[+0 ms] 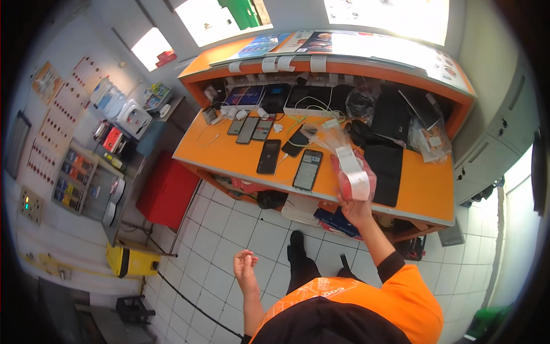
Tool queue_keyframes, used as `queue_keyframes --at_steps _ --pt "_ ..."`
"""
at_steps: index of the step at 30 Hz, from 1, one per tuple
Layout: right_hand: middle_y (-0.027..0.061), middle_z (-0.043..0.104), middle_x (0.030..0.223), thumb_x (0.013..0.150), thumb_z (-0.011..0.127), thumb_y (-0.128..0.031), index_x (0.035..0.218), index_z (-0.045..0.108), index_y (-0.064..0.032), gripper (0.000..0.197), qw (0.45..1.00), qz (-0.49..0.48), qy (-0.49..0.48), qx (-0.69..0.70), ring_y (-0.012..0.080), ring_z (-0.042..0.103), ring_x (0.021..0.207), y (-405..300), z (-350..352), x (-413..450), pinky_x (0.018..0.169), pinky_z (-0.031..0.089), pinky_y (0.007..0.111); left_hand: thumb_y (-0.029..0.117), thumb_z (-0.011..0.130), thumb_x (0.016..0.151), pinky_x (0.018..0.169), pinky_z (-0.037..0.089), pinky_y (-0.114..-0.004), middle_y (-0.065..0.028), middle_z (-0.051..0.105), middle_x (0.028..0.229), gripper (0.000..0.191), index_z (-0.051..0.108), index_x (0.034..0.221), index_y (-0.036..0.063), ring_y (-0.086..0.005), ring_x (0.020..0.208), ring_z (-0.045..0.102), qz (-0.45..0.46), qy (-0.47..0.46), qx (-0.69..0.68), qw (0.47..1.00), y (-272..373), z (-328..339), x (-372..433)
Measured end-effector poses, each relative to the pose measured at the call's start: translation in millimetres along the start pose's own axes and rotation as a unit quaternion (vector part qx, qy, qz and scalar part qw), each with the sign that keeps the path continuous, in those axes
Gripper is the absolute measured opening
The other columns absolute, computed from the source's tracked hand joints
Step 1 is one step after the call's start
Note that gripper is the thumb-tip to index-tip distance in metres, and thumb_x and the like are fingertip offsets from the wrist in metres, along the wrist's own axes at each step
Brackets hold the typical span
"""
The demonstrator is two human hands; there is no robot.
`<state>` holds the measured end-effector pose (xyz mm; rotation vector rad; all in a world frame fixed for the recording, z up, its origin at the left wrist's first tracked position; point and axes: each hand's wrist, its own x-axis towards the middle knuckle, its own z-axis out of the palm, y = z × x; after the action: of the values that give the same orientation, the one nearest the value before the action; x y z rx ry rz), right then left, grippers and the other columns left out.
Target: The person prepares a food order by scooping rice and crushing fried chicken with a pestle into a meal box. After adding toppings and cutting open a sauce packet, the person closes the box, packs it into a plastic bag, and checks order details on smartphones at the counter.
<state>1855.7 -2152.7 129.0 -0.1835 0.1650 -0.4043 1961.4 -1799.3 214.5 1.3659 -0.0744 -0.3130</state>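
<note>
My right hand (355, 210) is at the front edge of the orange desk (232, 161), closed on the lower end of a clear plastic bag (370, 170) with something red inside and a white paper strip (357, 179) lying over it. Left of the bag a smartphone with a lit screen (307, 170) lies on the desk, and a dark smartphone (269, 156) lies further left. A black flat sheet or folder (381, 172) is to the right of the bag. My left hand (246, 264) hangs over the tiled floor, fingers curled together, with nothing visible in it.
Several more phones, chargers and tangled cables (316, 102) lie further back under the shelf (258, 64). A black pouch (390, 118) and plastic bags stand at the back right. Grey lockers (490, 150) adjoin the desk's right side. A red box (167, 189) and a yellow container (137, 261) are at left.
</note>
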Motion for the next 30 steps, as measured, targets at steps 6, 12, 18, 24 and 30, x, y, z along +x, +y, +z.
queue_keyframes --at_steps 6,12,18,24,30 --pt "0.0101 0.062 0.119 0.096 0.031 -0.055 0.127 0.054 -0.0082 0.06 0.979 0.127 0.151 -0.048 0.0223 0.062 0.095 55.2 0.0 23.4 0.08 0.047 0.034 0.012 0.057 0.09 0.093 0.04 -0.034 -0.0067 0.052 0.11 0.025 0.054 0.114 0.0066 -0.0184 0.106 0.049 0.036 -0.132 0.135 0.981 -51.8 78.0 193.5" --pt "0.0094 0.062 0.117 0.095 0.042 -0.05 0.121 0.056 -0.0037 0.055 0.938 0.078 0.219 -0.256 0.0176 0.059 0.096 50.9 15.3 55.1 0.081 0.045 0.031 0.04 0.065 0.083 0.105 0.017 -0.055 -0.0235 0.031 0.137 0.057 0.048 0.132 0.0183 -0.0444 0.127 0.026 0.369 -0.294 0.461 0.752 -40.8 252.6 419.2" --pt "0.0105 0.064 0.106 0.092 0.053 -0.042 0.109 0.059 -0.0027 0.043 0.887 -0.084 0.364 -0.272 0.0184 0.06 0.09 55.0 44.2 57.7 0.075 0.047 0.03 0.065 0.05 0.084 0.103 -0.003 -0.069 -0.023 0.016 0.147 0.063 0.047 0.133 0.0256 -0.05 0.136 0.005 0.417 -0.262 0.567 0.661 -80.6 344.1 544.1" --pt "0.0072 0.062 0.105 0.089 0.056 -0.041 0.108 0.058 -0.0066 0.039 0.828 -0.167 0.463 -0.267 0.0177 0.058 0.089 54.4 33.2 29.6 0.073 0.046 0.03 0.064 0.05 0.084 0.102 -0.005 -0.069 -0.0228 0.011 0.148 0.064 0.045 0.135 0.0253 -0.0495 0.137 0.002 0.379 -0.275 0.593 0.655 -90.8 353.5 548.0" --pt "0.0066 0.062 0.105 0.091 0.054 -0.044 0.111 0.057 -0.0066 0.043 0.768 -0.19 0.538 -0.292 0.0156 0.057 0.088 69.4 9.1 -15.2 0.073 0.046 0.029 0.064 0.043 0.088 0.104 -0.005 -0.066 -0.0228 0.011 0.149 0.064 0.043 0.135 0.0212 -0.046 0.137 0.003 0.345 -0.253 0.55 0.717 -80.5 362.5 524.9"
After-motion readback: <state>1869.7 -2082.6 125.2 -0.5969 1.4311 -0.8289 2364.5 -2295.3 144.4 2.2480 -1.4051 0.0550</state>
